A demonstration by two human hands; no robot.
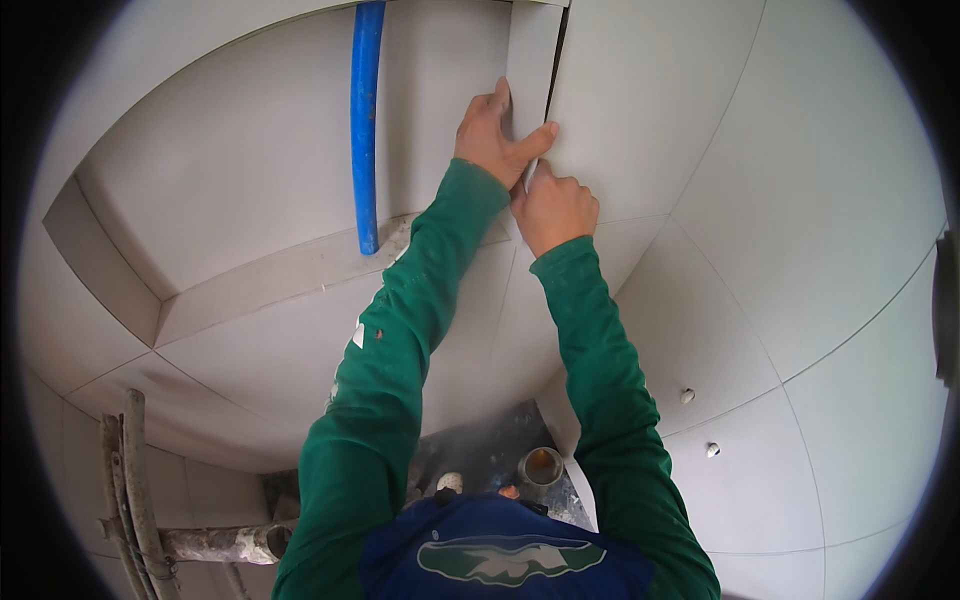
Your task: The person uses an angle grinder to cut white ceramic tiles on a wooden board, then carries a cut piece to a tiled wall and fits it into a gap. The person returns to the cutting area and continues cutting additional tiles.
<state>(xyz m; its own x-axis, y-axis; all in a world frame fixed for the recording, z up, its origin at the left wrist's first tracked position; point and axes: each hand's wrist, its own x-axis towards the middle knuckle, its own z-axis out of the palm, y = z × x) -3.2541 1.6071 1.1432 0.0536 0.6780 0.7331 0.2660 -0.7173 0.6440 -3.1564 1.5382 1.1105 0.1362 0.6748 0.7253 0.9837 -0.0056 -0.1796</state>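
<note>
1. Bottom of frame: a pipe stub point(541, 466) stands open-mouthed on the dusty floor between the green sleeves. At lower left a mortar-caked pipe point(225, 543) lies beside upright poles point(132, 490). This ground is crowded and leaves little footing.
2. Lower right: two small studs point(687, 396) project from the tiled wall, well apart from the hands.
3. Centre left: a ledge point(270, 280) runs across the recess; a blue pipe point(366, 120) comes down the back wall and ends at it, near the left forearm but apart from it.
4. Upper centre: the right hand point(553, 208) is closed in a fist around a slim tool, of which only a pale sliver shows; its kind cannot be told. It sits just under the left hand, touching it.
5. Upper centre, above: the left hand point(497, 132) is spread narrow, fingers flat on the tile strip point(530, 60), thumb reaching right to the dark joint point(553, 70).
6. Judgement: the step in hand appears to be working the vertical joint at the strip's right edge, the left hand steadying. The next move would call for a straight run along that joint without drifting onto either tile face.
7. Room: the wall right of the joint is bare and gives free travel; left, the blue pipe limits elbow swing.
</note>
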